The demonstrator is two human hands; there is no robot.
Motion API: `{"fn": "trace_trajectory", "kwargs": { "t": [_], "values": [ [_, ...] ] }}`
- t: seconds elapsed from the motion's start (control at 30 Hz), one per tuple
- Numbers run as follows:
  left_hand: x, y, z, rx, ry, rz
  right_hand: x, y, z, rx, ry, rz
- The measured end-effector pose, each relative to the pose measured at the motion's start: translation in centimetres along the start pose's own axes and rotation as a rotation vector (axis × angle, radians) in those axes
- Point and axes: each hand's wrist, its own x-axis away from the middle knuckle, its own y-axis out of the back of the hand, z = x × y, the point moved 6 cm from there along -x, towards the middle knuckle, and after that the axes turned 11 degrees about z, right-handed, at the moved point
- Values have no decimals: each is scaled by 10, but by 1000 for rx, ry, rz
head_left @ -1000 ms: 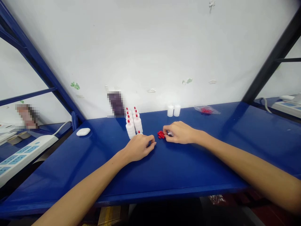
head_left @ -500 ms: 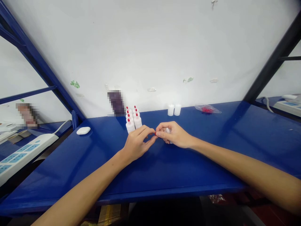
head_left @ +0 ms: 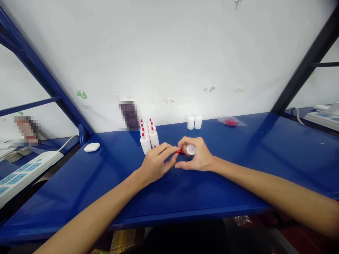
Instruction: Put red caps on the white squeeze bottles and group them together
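Observation:
My left hand (head_left: 158, 161) pinches a small red cap (head_left: 177, 152) between thumb and fingertips. Just beyond it, partly hidden by both hands, is a cluster of small red caps (head_left: 181, 150). My right hand (head_left: 199, 155) curls its fingers around a white plastic spout lid (head_left: 191, 150), whose round underside faces me; the thumb is held apart from the fingers. Behind my left hand stand white bottles (head_left: 145, 142) in two rows, topped with red-tipped spouts. The nearest of them is partly covered by the hand.
Two white bottles without red tips (head_left: 194, 122) stand near the wall. A clear bag of red pieces (head_left: 231, 122) lies to their right. A white rounded case (head_left: 92, 147) rests on the blue table (head_left: 212, 197) at left, near a power strip (head_left: 26, 173) beyond the frame post.
The white lid in my right hand has turned so its round base shows. My right thumb has moved down, away from the red cap, and the red cluster has come into view.

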Motion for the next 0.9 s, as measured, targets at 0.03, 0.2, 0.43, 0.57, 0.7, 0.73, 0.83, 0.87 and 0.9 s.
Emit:
{"fn": "trace_trajectory", "kwargs": {
  "t": [0.03,0.2,0.43,0.57,0.7,0.73,0.83,0.87,0.9],
  "values": [
    [0,-1,-2,-10,-18,3,1,-2,3,37,33,5],
    [1,-7,-9,-55,-94,63,4,-10,10,201,140,40],
    [1,-5,-12,-65,-107,38,4,-13,9,248,193,136],
    [0,-4,-15,-100,-130,54,3,-15,11,295,196,148],
    [1,-6,-11,-122,-116,66,2,-17,15,352,205,151],
    [2,-7,-10,-120,-113,61,2,-17,15,363,194,155],
    [4,-9,-8,-119,-104,61,3,-18,14,388,163,175],
    [4,-10,-8,-119,-101,68,4,-18,14,394,157,183],
    [4,-11,-9,-117,-99,75,4,-19,13,398,151,191]
  ]
}}
